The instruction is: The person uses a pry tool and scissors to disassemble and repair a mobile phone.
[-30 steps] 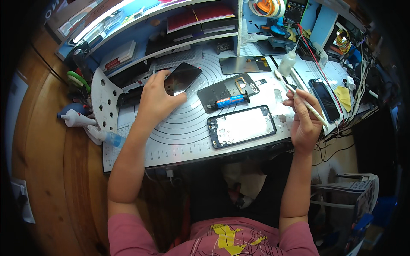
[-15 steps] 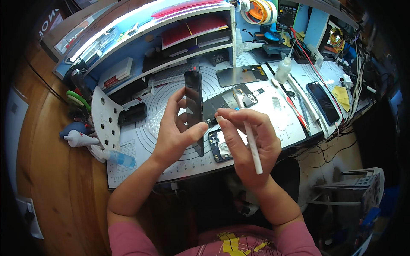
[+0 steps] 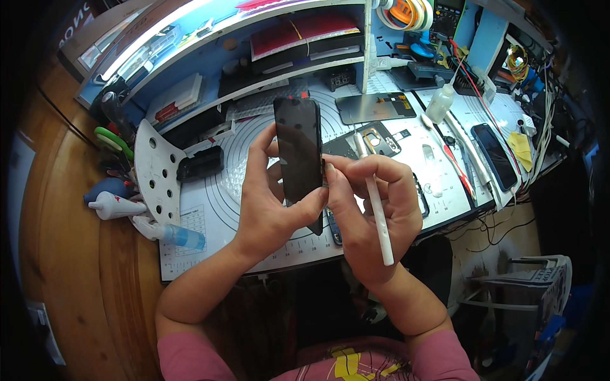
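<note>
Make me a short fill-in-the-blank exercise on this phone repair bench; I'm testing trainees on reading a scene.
1. The left hand holds a dark phone screen panel raised above the ____ work mat.
2. The right hand grips a thin ____ stick tool.
3. A small clear squeeze bottle stands to the ____ of both hands.
4. Another dark phone lies flat near the mat's ____ edge.

Missing words: white; white; right; right
</note>
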`<state>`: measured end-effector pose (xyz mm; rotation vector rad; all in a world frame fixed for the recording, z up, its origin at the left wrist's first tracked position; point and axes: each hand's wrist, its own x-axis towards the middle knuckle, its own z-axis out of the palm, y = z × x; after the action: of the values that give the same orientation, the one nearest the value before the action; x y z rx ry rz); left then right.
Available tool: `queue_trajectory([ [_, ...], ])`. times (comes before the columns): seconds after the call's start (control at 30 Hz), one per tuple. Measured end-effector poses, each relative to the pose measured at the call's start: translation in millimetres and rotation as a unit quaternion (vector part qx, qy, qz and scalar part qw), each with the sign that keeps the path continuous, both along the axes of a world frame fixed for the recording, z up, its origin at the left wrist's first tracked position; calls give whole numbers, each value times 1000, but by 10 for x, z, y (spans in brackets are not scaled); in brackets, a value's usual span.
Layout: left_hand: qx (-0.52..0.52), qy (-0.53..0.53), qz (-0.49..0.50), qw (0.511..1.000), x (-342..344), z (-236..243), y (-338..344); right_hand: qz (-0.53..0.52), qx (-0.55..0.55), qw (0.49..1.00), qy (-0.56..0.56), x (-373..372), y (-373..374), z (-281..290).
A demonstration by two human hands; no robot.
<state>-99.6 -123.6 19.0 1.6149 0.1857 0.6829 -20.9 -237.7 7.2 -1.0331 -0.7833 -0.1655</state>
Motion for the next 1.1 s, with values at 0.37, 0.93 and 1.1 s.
queue_trajectory([
  [0.37,-44,52,-27,997,18,19,33,-17,-14,1000,-16,26,-3,4],
  [0.93,-112,81,-74,988,31,-24,71,-88,0,991,-101,107,34,-73],
  [1.1,-127,96,-78,984,42,-14,68,-92,-2,991,-98,113,44,-68],
])
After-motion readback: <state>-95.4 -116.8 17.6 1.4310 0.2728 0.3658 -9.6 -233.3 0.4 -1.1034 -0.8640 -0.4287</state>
